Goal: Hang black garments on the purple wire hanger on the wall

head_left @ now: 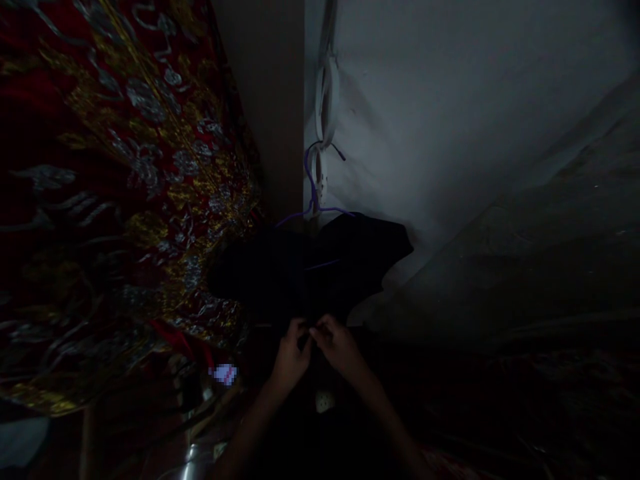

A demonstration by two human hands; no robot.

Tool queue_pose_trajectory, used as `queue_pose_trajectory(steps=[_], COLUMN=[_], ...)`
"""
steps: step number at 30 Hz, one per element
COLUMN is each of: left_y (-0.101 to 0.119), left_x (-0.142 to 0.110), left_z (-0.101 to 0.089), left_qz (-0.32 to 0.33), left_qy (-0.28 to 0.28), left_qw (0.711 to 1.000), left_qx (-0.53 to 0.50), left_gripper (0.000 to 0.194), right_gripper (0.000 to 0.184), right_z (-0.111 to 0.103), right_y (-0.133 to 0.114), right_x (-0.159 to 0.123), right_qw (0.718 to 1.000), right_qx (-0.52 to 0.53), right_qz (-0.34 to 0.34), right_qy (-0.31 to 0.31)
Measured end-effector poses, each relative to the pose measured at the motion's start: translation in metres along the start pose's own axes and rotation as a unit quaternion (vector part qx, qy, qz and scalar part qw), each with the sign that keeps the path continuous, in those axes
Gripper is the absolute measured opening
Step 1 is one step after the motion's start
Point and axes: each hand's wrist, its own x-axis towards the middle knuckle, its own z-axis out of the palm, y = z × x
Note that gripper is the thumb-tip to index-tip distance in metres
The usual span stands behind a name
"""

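A dark shirt (360, 250) hangs on a purple hanger (313, 183), whose hook goes through a white ring-shaped holder (327, 100) on the wall. Low on the front of the shirt, my left hand (294, 350) and my right hand (336, 341) meet, almost touching. The fingers of both hands are bent and pinched at the dark cloth along the front opening. In this dim light I cannot make out whether a button lies between the fingertips.
To the left hangs a red cloth (150, 167) with gold and silver patterns. A pale wall (450, 120) rises behind and to the right. Below left are a small bright object (225, 374) and several dim items. A pale rounded object (325, 401) shows between my forearms.
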Motion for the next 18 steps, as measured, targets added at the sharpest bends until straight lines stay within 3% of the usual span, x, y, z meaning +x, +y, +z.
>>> queue_pose_trajectory(steps=[5, 11, 15, 18], left_y=[0.002, 0.005, 0.010, 0.007], left_x=[-0.004, -0.013, -0.009, 0.002], left_z=[-0.002, 0.010, 0.018, 0.018], left_qz=[0.014, 0.024, 0.042, 0.014], left_qy=[-0.035, -0.003, 0.002, -0.028], left_qw=[0.999, 0.997, 0.989, 0.980], left_qx=[0.016, 0.071, 0.140, 0.197], left_gripper=[0.030, 0.011, 0.010, 0.013], right_gripper=[0.021, 0.039, 0.038, 0.035], right_z=[-0.004, -0.023, -0.059, -0.089], right_y=[0.005, 0.000, -0.040, -0.093], right_x=[-0.002, 0.000, 0.022, 0.045], right_qw=[1.000, 0.965, 0.959, 0.948], right_qx=[-0.009, 0.166, 0.231, 0.315], right_qz=[-0.004, 0.120, 0.128, 0.053], right_qy=[-0.024, -0.163, -0.098, -0.001])
